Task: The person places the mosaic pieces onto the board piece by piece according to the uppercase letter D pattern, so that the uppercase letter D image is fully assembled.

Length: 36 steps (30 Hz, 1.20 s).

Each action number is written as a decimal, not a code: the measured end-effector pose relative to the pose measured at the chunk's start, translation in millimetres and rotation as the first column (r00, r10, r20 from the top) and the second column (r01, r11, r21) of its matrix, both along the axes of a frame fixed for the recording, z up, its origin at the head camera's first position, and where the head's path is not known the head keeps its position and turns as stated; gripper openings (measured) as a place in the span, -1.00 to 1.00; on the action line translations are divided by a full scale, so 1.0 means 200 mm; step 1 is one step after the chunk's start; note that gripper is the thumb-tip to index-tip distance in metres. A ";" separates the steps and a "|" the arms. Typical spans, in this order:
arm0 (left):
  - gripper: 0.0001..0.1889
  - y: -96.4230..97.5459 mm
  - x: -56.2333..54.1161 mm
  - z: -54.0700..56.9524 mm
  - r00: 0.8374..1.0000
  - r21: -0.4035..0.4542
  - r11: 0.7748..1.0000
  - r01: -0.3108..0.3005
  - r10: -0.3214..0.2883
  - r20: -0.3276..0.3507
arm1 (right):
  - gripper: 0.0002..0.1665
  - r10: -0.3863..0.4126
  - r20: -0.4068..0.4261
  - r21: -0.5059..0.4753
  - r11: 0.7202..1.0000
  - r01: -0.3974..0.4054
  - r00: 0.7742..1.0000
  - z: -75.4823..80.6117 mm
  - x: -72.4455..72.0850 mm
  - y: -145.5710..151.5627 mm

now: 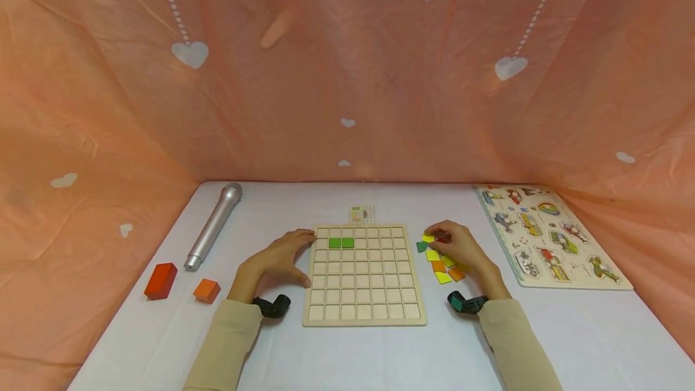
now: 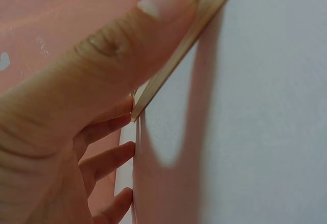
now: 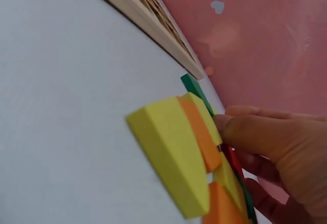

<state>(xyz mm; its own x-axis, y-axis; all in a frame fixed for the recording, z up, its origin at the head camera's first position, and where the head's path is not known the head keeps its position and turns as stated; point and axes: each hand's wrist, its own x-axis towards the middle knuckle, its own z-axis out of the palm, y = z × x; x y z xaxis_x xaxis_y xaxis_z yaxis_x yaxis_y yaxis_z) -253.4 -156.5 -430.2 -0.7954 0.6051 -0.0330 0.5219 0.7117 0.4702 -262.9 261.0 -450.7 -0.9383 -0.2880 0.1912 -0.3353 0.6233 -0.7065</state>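
Note:
A wooden grid board [image 1: 365, 312] lies in the middle of the table, with two green square tiles [image 1: 341, 242] side by side in its second row. My left hand [image 1: 282, 255] rests at the board's left edge, thumb and fingers spread; the left wrist view shows the thumb [image 2: 168, 4] against the wooden rim. To the right of the board, my right hand [image 1: 456, 243] reaches over a cluster of yellow, orange, red and green pieces [image 1: 444, 277]. Its thumb and forefinger pinch a yellow tile [image 1: 428, 238] beside a dark green piece [image 1: 421, 247]. Its palm hides part of the cluster.
A small patterned card [image 1: 361, 214] lies behind the board. On the left are a silver microphone [image 1: 214, 227], a red block [image 1: 160, 281] and an orange block [image 1: 207, 291]. A picture puzzle board [image 1: 551, 237] lies at the right. Orange-pink curtain [image 1: 347, 77] encloses the table's back and sides.

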 end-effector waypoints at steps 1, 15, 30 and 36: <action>0.01 0.00 0.00 0.00 1.000 -0.001 1.000 0.003 -0.003 -0.006 | -0.72 0.001 -0.002 0.001 1.000 -0.001 1.000 0.00 0.00 0.00; 0.03 -0.01 -0.01 0.00 1.000 0.003 1.000 0.007 -0.007 -0.012 | -0.74 0.010 -0.093 -0.074 0.997 -0.016 0.996 0.09 -0.04 -0.14; 0.02 0.00 0.00 0.00 1.000 0.002 1.000 0.002 -0.002 -0.004 | -0.82 0.148 -0.180 -0.105 0.980 -0.169 0.972 0.14 -0.06 -0.52; 0.03 -0.01 -0.01 0.00 1.000 -0.004 1.000 -0.001 0.001 0.000 | -0.85 0.182 -0.156 -0.091 0.976 -0.197 0.971 0.09 -0.06 -0.60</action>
<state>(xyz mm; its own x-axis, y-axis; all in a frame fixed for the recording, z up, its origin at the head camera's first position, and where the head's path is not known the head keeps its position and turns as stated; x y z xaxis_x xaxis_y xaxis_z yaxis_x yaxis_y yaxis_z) -254.5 -157.8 -430.8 -0.7961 0.6041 -0.0350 0.5214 0.7141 0.4671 -274.9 140.5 -431.8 -0.8283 -0.4287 0.3608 -0.5444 0.4634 -0.6992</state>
